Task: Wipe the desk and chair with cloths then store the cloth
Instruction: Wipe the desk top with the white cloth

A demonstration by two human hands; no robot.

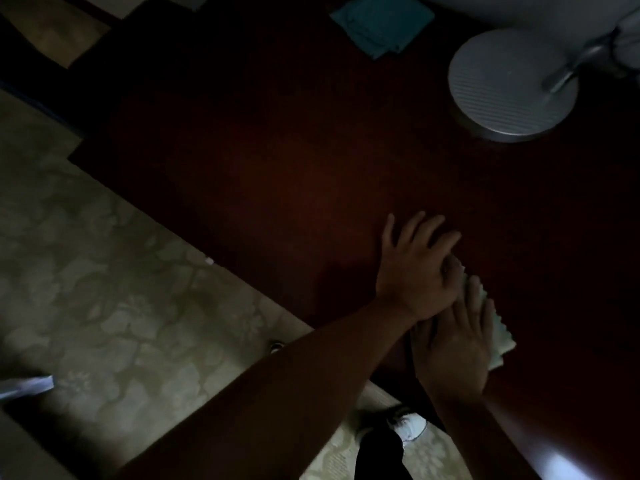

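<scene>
Right hand (453,344) flat on pale cloth (500,336), left hand (419,268) splayed empty (crossing it); wide swipe risks hitting lamp base (509,88) on the surface (277,185).

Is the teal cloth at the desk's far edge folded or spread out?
Folded. The teal cloth lies as a compact square with layered edges showing at its near corner.

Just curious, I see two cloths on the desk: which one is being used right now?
The pale cloth under the right hand, near the desk's front edge. The teal cloth lies folded and untouched at the far side.
</scene>
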